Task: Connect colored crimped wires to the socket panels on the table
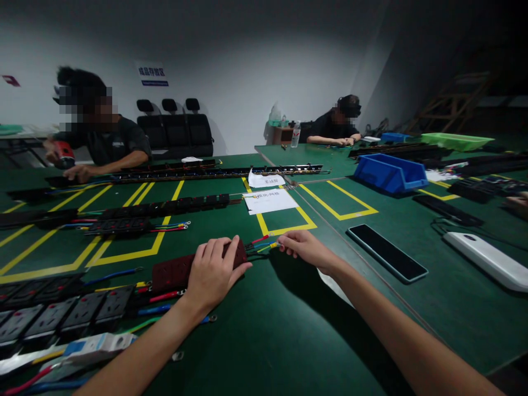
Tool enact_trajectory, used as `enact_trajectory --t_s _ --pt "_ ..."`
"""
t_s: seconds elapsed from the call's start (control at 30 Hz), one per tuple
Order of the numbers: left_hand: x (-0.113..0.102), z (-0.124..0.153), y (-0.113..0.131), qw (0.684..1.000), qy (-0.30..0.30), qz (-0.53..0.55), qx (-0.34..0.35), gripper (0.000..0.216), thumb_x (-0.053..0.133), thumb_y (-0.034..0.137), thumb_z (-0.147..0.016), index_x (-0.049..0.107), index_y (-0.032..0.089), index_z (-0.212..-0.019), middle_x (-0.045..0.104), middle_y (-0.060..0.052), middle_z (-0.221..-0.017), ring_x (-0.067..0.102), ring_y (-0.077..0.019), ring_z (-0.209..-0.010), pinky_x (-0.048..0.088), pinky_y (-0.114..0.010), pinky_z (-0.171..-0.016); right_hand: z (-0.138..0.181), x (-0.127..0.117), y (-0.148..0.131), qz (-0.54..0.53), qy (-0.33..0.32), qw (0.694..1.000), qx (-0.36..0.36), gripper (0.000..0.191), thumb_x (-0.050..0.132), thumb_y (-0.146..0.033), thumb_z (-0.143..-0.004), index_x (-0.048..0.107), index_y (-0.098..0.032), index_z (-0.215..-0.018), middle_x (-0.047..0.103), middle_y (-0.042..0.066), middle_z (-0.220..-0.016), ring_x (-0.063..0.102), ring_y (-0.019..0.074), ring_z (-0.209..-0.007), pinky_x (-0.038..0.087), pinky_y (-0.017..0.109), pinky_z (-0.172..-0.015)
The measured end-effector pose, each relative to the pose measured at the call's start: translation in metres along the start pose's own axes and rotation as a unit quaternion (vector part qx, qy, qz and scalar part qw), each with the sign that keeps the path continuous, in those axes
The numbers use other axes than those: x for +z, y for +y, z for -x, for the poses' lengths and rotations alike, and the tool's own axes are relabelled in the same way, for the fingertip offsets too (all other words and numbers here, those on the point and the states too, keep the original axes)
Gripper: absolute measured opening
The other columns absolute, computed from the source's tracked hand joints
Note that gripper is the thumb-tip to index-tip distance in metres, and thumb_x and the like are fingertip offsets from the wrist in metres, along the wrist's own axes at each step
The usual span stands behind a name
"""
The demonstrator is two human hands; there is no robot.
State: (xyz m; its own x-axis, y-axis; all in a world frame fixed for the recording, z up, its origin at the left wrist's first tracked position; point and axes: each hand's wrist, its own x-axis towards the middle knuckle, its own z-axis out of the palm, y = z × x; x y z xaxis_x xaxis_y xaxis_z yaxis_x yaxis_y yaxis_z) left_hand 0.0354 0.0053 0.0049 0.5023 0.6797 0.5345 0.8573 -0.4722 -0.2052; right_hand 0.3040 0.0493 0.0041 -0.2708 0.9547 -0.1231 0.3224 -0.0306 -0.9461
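Observation:
My left hand [212,269] is closed over the right end of a dark red socket module [173,272] lying on the green table [264,341]. Red, blue, green and yellow wires [260,245] stick out of that end. My right hand [303,248] pinches the tips of these wires just right of the module. Black socket modules [61,313] with coloured leads lie at the lower left, and a white and blue box [97,346] sits in front of them.
A black phone [386,252] and a white oblong device [484,258] lie to the right. Blue bins [390,173], a green tray [454,141], paper sheets [270,199] and long black socket strips [165,208] are farther back. Two other people sit at the far side.

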Motion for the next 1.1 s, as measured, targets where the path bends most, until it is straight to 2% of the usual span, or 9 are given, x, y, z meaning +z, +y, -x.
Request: enact_trajectory --t_s 0.23,0.37,0.47,0.57,0.73,0.87,0.97,1.1 --pt "0.002 0.001 -0.001 1.000 -0.006 0.002 0.000 0.062 0.055 0.054 -0.096 0.058 0.006 -0.135 0.063 -0.018 -0.111 0.057 -0.0313 -0.101 0.046 -0.043 -0.082 -0.006 0.007 0.013 0.078 0.024 0.995 -0.053 0.034 0.052 -0.046 -0.092 0.066 -0.017 -0.080 0.068 0.005 -0.076 0.057 0.0146 -0.065 0.041 0.026 -0.059" --pt "0.003 0.002 -0.002 1.000 -0.004 0.001 0.002 0.063 0.056 0.054 -0.095 0.058 0.006 -0.135 0.063 -0.018 -0.112 0.057 -0.0315 -0.102 0.046 -0.044 -0.082 -0.008 0.012 0.019 0.167 0.082 0.975 -0.120 0.035 0.046 -0.042 -0.096 0.064 -0.017 -0.078 0.067 0.005 -0.074 0.058 0.0166 -0.067 0.039 0.027 -0.061" --pt "0.004 0.002 -0.002 1.000 -0.004 -0.007 0.001 0.063 0.056 0.055 -0.095 0.058 0.007 -0.135 0.063 -0.018 -0.112 0.057 -0.0315 -0.102 0.046 -0.044 -0.082 -0.006 0.014 0.017 0.215 0.112 0.961 -0.136 0.034 0.046 -0.038 -0.096 0.062 -0.018 -0.075 0.067 0.005 -0.073 0.058 0.0169 -0.067 0.036 0.027 -0.061" --pt "0.004 0.002 -0.001 1.000 -0.004 -0.013 -0.001 0.063 0.054 0.056 -0.096 0.058 0.007 -0.135 0.063 -0.018 -0.112 0.057 -0.0314 -0.101 0.046 -0.044 -0.082 -0.002 0.013 0.010 0.212 0.110 0.962 -0.134 0.036 0.045 -0.040 -0.098 0.062 -0.019 -0.075 0.066 0.004 -0.070 0.057 0.0163 -0.064 0.037 0.027 -0.060" --pt "0.004 0.002 -0.001 1.000 0.001 -0.016 -0.005 0.062 0.052 0.055 -0.097 0.058 0.007 -0.135 0.063 -0.017 -0.111 0.058 -0.0313 -0.100 0.046 -0.044 -0.082 0.003 0.006 0.000 0.185 0.096 0.959 -0.192 0.031 0.053 -0.046 -0.096 0.067 -0.019 -0.101 0.072 0.006 -0.091 0.062 0.0176 -0.078 0.043 0.027 -0.068" --pt "0.004 0.002 -0.002 1.000 0.015 -0.017 -0.001 0.062 0.052 0.055 -0.097 0.060 0.006 -0.133 0.063 -0.018 -0.110 0.058 -0.0311 -0.100 0.046 -0.043 -0.081 0.002 0.005 0.002 0.185 0.129 0.965 -0.136 0.038 0.052 -0.053 -0.094 0.066 -0.018 -0.088 0.068 0.004 -0.076 0.058 0.0164 -0.067 0.039 0.027 -0.060" --pt "0.003 0.002 -0.002 1.000 0.022 -0.017 0.002 0.062 0.051 0.055 -0.097 0.059 0.006 -0.134 0.063 -0.018 -0.110 0.058 -0.0315 -0.100 0.046 -0.044 -0.081 -0.001 0.007 0.006 0.193 0.103 0.969 -0.117 0.044 0.051 -0.055 -0.093 0.067 -0.017 -0.078 0.063 0.003 -0.068 0.054 0.0155 -0.062 0.034 0.027 -0.056" --pt "0.002 0.001 -0.001 1.000 0.025 -0.017 0.001 0.062 0.051 0.055 -0.097 0.060 0.006 -0.133 0.064 -0.018 -0.109 0.058 -0.0315 -0.099 0.046 -0.044 -0.081 -0.002 0.010 0.009 0.106 0.063 0.984 -0.126 0.035 0.054 -0.048 -0.091 0.066 -0.017 -0.082 0.063 0.002 -0.071 0.055 0.0147 -0.064 0.039 0.027 -0.058"
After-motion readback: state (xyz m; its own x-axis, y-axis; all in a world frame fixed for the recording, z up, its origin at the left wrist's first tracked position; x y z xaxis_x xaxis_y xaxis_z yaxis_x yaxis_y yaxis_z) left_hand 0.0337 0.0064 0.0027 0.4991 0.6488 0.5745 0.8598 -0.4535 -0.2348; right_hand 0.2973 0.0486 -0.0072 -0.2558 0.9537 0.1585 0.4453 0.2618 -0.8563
